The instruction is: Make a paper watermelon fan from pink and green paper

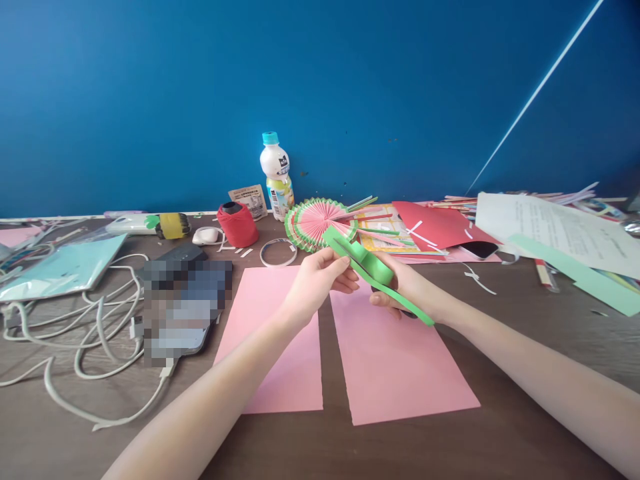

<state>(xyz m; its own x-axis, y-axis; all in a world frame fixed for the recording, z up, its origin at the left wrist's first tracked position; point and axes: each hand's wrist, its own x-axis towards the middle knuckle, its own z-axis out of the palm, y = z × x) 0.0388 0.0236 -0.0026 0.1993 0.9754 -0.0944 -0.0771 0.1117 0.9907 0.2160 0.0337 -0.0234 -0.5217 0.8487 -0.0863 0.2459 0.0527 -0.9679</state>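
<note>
A bright green paper strip (pixel 345 248) stretches between my hands, with one part curled into a loop. My left hand (pixel 323 272) pinches its left portion between thumb and fingers. My right hand (pixel 407 283) is closed around what looks like dark-handled scissors (pixel 411 314), mostly hidden by the strip and fingers. The strip's other end hangs over my right wrist. Beneath my hands lie two pink paper sheets, a left pink sheet (pixel 285 367) and a right pink sheet (pixel 400 373), with a narrow gap between them.
Behind my hands are a pleated pink-and-green paper fan (pixel 315 223), a tape roll (pixel 278 253), red crepe roll (pixel 237 225) and bottle (pixel 277 180). A phone (pixel 187 313) and white cables (pixel 103 333) lie left. Red paper (pixel 440 227) and a printed sheet (pixel 550 230) lie right.
</note>
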